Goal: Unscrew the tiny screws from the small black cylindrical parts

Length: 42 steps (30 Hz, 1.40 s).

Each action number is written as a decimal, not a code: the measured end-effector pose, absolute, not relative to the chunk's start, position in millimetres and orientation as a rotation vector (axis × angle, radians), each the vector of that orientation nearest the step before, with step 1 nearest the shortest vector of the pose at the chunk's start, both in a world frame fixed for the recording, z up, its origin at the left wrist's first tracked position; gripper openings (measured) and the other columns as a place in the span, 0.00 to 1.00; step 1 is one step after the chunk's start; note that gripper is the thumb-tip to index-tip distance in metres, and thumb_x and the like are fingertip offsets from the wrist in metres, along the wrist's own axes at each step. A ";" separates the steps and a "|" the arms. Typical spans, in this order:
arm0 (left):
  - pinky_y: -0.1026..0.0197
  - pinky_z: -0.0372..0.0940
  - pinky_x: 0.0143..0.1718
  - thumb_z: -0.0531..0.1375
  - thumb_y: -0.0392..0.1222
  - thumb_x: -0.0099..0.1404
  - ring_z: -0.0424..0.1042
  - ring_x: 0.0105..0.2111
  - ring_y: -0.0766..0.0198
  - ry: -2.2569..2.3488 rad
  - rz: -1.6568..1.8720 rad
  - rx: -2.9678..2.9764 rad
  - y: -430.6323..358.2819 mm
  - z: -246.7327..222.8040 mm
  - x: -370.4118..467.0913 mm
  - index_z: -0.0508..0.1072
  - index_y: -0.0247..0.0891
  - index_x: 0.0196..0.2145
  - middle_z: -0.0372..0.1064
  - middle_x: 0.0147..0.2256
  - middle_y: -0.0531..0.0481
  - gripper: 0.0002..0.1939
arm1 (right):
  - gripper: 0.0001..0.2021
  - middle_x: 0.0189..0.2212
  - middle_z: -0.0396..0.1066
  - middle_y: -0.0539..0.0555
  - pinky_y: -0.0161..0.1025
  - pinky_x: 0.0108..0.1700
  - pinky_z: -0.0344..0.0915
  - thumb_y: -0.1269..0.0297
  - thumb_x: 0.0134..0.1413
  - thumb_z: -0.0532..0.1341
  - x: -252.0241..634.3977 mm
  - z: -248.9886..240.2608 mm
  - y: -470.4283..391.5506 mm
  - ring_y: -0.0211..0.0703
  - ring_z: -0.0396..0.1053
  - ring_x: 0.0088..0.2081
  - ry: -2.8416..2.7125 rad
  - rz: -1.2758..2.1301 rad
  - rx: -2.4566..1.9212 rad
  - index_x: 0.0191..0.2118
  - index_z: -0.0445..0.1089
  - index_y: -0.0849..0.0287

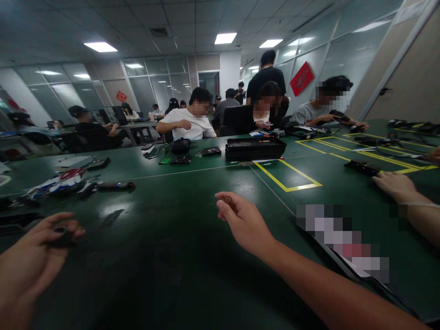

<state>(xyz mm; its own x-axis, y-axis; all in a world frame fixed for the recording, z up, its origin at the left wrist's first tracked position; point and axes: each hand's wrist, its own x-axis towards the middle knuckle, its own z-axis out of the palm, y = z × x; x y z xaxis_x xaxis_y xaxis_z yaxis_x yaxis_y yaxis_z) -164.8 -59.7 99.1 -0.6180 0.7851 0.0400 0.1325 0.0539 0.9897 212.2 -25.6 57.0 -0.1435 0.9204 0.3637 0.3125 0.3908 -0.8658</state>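
Observation:
At the lower left, my left hand (43, 250) has its fingers curled round a small dark round object (61, 237), too blurred to name. My right hand (244, 220) is over the middle of the green table (165, 211), thumb and fingertips brought together. Small shiny bits (228, 200) show between its curled fingers; I cannot make out what they are. The two hands are well apart. Beyond my left hand lies a dark screwdriver-like tool (116, 185), beside a pile of cables and tools (70, 182).
A black tray (255, 149) stands across the table, with circuit boards (181, 160) to its left. Yellow tape (302, 187) marks rectangles. At right, another person's hand (397, 185) is near a black part (361, 167). A pixelated sheet (340, 243) lies nearby. Several people sit beyond.

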 end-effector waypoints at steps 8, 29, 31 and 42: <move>0.53 0.64 0.46 0.60 0.36 0.55 0.72 0.42 0.56 1.512 1.065 1.539 -14.8 74.5 -52.2 0.59 0.40 0.53 0.66 0.42 0.50 0.28 | 0.17 0.22 0.65 0.47 0.37 0.27 0.58 0.52 0.66 0.56 208.3 68.7 -27.8 0.38 0.64 0.25 -1.724 0.724 -1.105 0.29 0.68 0.56; 0.51 0.64 0.57 0.65 0.34 0.61 0.72 0.52 0.56 1.471 0.838 1.999 -5.6 4.3 -15.7 0.74 0.46 0.55 0.74 0.52 0.50 0.23 | 0.09 0.36 0.76 0.52 0.43 0.42 0.69 0.56 0.65 0.59 212.4 11.2 -14.7 0.44 0.75 0.39 -1.568 0.958 -0.941 0.45 0.71 0.53; 0.51 0.64 0.57 0.65 0.35 0.62 0.72 0.52 0.56 1.449 0.833 2.011 -6.1 3.9 -15.8 0.75 0.46 0.53 0.74 0.51 0.50 0.22 | 0.09 0.36 0.77 0.52 0.43 0.43 0.70 0.57 0.65 0.59 211.7 11.0 -14.6 0.45 0.76 0.40 -1.577 0.950 -0.953 0.45 0.71 0.53; 0.50 0.60 0.62 0.64 0.36 0.63 0.69 0.56 0.57 1.344 0.887 2.009 -4.0 1.5 -18.2 0.75 0.48 0.55 0.73 0.54 0.51 0.22 | 0.16 0.24 0.74 0.50 0.36 0.28 0.62 0.50 0.61 0.61 215.0 23.4 -15.2 0.40 0.71 0.26 -1.702 0.724 -1.214 0.32 0.74 0.57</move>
<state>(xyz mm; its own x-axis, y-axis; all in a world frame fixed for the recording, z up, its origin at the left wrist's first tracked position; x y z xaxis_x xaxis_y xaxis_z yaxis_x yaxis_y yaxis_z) -18.2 -4.0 1.5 0.2790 0.9359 0.2150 0.5659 -0.3411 0.7506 215.0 -15.2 23.4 -0.1175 0.9370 0.3290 0.4126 0.3474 -0.8421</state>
